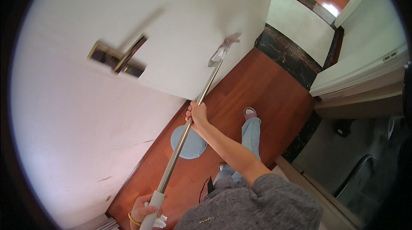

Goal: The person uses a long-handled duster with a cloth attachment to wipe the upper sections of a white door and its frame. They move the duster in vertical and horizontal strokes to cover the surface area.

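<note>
My left hand, with a yellow band at the wrist, grips the light grey handle of a long metal pole. Farther up, my right hand is closed around the bare metal shaft. At the pole's far end a head wrapped in pale, crumpled material lies against or close to a white door; contact cannot be told. A dark and gold door handle on its plate is left of that head. Some white crumpled material shows beside my left hand.
A round light blue stool or cushion is on the reddish wooden floor beneath the pole. A white wall runs along the left. Dark marble strips cross the doorway. Another white door and a dim tiled room are on the right.
</note>
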Demonstrator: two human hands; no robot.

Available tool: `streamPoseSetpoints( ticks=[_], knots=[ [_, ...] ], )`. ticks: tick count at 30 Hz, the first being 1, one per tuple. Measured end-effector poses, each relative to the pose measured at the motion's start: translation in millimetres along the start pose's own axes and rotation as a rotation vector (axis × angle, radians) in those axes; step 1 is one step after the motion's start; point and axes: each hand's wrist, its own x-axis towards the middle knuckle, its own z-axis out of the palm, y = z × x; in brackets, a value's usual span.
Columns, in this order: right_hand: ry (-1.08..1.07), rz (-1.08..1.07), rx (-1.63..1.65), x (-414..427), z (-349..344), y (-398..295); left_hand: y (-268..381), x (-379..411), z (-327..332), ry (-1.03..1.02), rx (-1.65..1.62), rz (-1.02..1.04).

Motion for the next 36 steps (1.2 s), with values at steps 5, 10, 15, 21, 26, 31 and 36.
streamPoseSetpoints(
  ticks=[5,10,15,21,26,31,36],
  knots=[
    [0.138,0.104,0.036,134.7,-15.2,-62.0,113.8,127.4,45.0,-0.013,0.073,-0.096],
    [0.193,0.238,0.075,263.0,-51.2,-118.9,197.7,250.8,100.7,0.032,0.148,-0.221],
    [0.221,0.317,0.145,358.1,-110.0,-123.4,203.3,356.8,125.2,0.029,0.172,-0.310],
    [0.249,0.320,0.225,386.3,-143.1,-163.1,209.7,397.7,169.3,-0.044,0.213,-0.295],
    [0.237,0.144,0.111,353.7,-93.2,-238.5,267.0,358.4,176.2,-0.132,0.162,-0.246],
    [0.212,-0.031,0.040,278.2,-32.2,-282.3,290.2,278.7,162.8,-0.208,0.177,-0.100],
    [0.098,-0.125,-0.012,158.9,34.2,-262.1,267.8,163.6,113.7,-0.207,0.079,0.001]
  ],
)
